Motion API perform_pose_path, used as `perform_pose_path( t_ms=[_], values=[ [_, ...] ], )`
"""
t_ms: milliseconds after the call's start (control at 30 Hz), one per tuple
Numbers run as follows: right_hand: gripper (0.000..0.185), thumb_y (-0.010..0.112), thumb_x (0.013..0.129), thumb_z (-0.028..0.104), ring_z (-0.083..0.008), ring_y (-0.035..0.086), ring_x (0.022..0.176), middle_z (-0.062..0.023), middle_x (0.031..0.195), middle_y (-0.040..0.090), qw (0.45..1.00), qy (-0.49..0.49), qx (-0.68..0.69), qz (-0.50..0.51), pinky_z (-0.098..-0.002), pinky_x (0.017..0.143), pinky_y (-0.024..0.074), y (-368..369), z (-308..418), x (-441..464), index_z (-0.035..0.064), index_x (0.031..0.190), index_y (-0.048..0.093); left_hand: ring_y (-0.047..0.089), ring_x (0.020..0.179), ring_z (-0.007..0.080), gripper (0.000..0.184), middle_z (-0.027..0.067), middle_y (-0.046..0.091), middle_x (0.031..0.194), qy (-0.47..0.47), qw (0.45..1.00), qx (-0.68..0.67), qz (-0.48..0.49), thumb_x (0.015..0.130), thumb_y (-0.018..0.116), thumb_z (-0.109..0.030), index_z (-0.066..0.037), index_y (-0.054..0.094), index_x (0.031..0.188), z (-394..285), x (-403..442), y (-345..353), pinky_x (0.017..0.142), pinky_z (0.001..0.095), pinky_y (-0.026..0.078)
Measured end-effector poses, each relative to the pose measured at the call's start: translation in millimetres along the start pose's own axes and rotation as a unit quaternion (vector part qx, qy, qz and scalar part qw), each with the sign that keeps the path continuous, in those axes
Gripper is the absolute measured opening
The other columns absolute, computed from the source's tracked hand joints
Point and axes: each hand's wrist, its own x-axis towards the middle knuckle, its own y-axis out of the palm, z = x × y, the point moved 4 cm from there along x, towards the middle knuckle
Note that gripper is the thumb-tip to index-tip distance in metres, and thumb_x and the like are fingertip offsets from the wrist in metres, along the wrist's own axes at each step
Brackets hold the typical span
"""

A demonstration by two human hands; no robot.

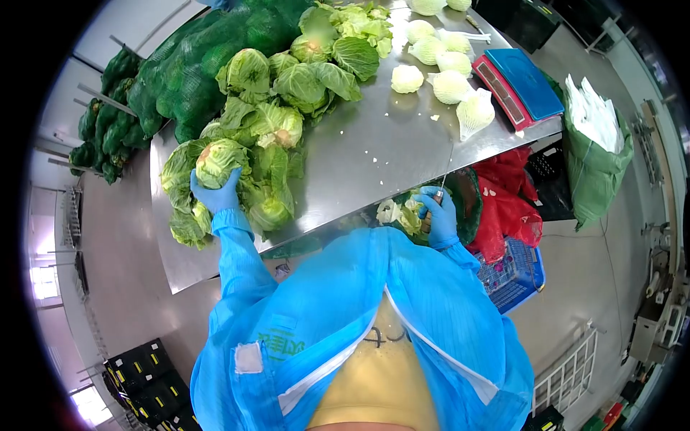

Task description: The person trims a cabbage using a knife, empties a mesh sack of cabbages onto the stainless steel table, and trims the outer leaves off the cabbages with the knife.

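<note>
My left hand (218, 192), in a blue glove, grips a green cabbage (221, 162) at the left end of the metal table. Loose leaves and more untrimmed cabbages (298, 82) lie around it and farther back. By the table's front edge, my right hand (441, 219), also gloved, is closed round the handle of a knife (439, 194), whose thin blade points away from me over the tabletop. Below that hand, cut leaves (407, 215) fill a container that is partly hidden. Pale trimmed cabbages (451, 87), several in white netting, sit at the back right.
Full green mesh sacks (201, 65) are heaped on the table's far left. A blue-topped red scale (519, 85) stands at the right end of the metal table (359, 165). Beside it are a green sack (600, 165), red netting (503, 205) and a blue crate (514, 276).
</note>
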Motion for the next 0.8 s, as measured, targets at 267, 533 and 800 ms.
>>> perform_pose_path(
  t_ms=[267,533,800],
  values=[
    [0.021,0.064,0.077,0.010,-0.0087,0.047,0.056,-0.0021,0.078,0.057,0.998,0.017,-0.043,-0.035,-0.0228,0.050,0.0393,-4,-1,-4,0.0050,0.095,0.055,0.045,0.114,0.0267,0.089,0.0148,0.038,0.128,0.014,0.997,-0.071,-0.001,0.058,0.079,-0.003,-0.005,0.029,0.131,-55,1,2,0.096,0.0375,0.041],
    [0.047,0.056,0.088,0.016,-0.0063,0.044,0.069,-0.0033,0.103,0.054,0.991,-0.020,-0.029,0.127,-0.0192,0.061,0.0369,61,37,2,0.0074,0.133,0.042,0.053,0.108,0.0302,0.060,0.0140,0.054,0.118,-0.492,0.756,-0.368,0.226,0.074,0.066,-0.027,-0.008,0.045,0.127,-134,-88,59,0.096,0.0418,0.042],
    [0.081,0.078,0.064,0.032,-0.0194,0.050,0.089,-0.0091,0.119,0.051,0.873,-0.315,-0.333,0.166,-0.0302,0.081,0.0410,88,22,15,0.0147,0.134,0.042,0.054,0.110,0.0274,0.056,0.0134,0.052,0.125,-0.666,0.514,-0.292,0.455,0.087,0.052,-0.039,-0.008,0.042,0.132,-68,-166,144,0.095,0.0412,0.044]
  ],
)
